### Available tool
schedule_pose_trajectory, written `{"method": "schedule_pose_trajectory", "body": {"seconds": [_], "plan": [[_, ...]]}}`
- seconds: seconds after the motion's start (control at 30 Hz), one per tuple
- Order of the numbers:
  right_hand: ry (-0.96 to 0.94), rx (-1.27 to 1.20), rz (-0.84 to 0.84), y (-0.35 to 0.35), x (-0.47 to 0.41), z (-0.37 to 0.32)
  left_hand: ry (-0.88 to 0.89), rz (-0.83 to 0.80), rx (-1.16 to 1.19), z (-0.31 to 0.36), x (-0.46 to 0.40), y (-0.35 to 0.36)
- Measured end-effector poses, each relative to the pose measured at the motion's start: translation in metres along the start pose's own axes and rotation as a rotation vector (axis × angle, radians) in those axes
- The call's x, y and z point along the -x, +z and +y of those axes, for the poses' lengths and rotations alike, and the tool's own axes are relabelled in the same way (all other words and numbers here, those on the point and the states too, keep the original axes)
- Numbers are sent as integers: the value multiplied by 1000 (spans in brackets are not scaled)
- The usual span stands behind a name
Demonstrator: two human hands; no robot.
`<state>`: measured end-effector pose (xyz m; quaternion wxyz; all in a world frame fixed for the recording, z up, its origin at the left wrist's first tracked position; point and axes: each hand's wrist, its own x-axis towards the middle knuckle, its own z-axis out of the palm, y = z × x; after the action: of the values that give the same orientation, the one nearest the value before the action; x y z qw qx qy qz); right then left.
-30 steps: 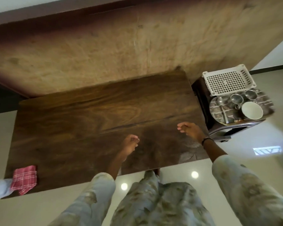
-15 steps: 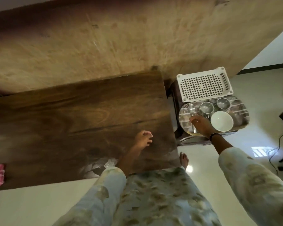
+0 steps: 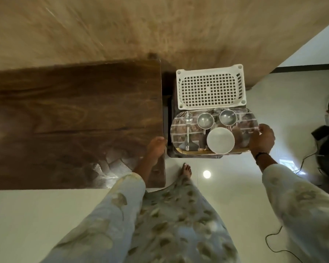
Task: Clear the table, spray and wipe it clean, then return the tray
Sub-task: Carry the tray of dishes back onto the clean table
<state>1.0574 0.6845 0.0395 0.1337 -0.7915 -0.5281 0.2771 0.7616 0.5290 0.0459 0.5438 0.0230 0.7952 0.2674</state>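
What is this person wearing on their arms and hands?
Both arms wear loose pale blue-grey sleeves with a faded olive leaf or flower print, matching the rest of the garment. The sleeves end partway down the forearms. The right hand has a thin dark band at the wrist. The left hand is bare, with no glove or jewellery visible.

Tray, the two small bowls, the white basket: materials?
Tray: looks like polished stainless steel, with mirror-like reflections across its face. Small bowls: same bright metal look, shiny curved insides. White basket: likely moulded plastic, matte, with a regular square grid of holes and moulded corners.
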Motion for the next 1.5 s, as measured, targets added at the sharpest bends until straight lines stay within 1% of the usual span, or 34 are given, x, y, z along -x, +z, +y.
{"method": "schedule_pose_trajectory", "body": {"seconds": [0.07, 0.17, 0.23, 0.3, 0.4, 0.57, 0.73, 0.8, 0.97, 1.07, 1.13, 1.2, 1.27, 1.37, 1.5], "plan": [[13, 17, -52, 5, -14, 10, 3, 26, -40, 5, -6, 11], [-7, 79, -152, 13, -34, 19, -6, 16, 43, 11, -15, 27], [1, 69, -179, 16, -41, 21, -56, -3, -35, 12, -21, 34], [25, 58, -185, 18, -47, 24, -44, -10, -127, 11, -25, 42], [18, 83, -210, 20, -56, 29, -34, 5, -19, 8, -33, 53], [52, -5, -197, 22, -56, 31, -42, 130, 45, -2, -40, 60], [-12, -37, -168, 18, -36, 31, -82, 109, 23, -21, -37, 49], [-56, -43, -175, 16, -25, 26, -79, 125, 35, -30, -29, 39], [-98, -89, -211, 17, 13, -1, -42, 225, 261, -48, -9, -3], [-120, -116, -211, 26, 43, -26, -3, 264, 365, -56, 4, -42], [-158, -149, -255, 35, 68, -45, 17, 282, 467, -62, 13, -73], [-172, -202, -294, 46, 95, -66, 13, 300, 619, -67, 22, -107], [-163, -252, -317, 60, 124, -88, 31, 276, 734, -73, 27, -142], [-126, -334, -357, 85, 173, -121, 73, 216, 802, -81, 37, -204], [-54, -495, -463, 120, 246, -167, 76, 272, 894, -101, 41, -299]]}}
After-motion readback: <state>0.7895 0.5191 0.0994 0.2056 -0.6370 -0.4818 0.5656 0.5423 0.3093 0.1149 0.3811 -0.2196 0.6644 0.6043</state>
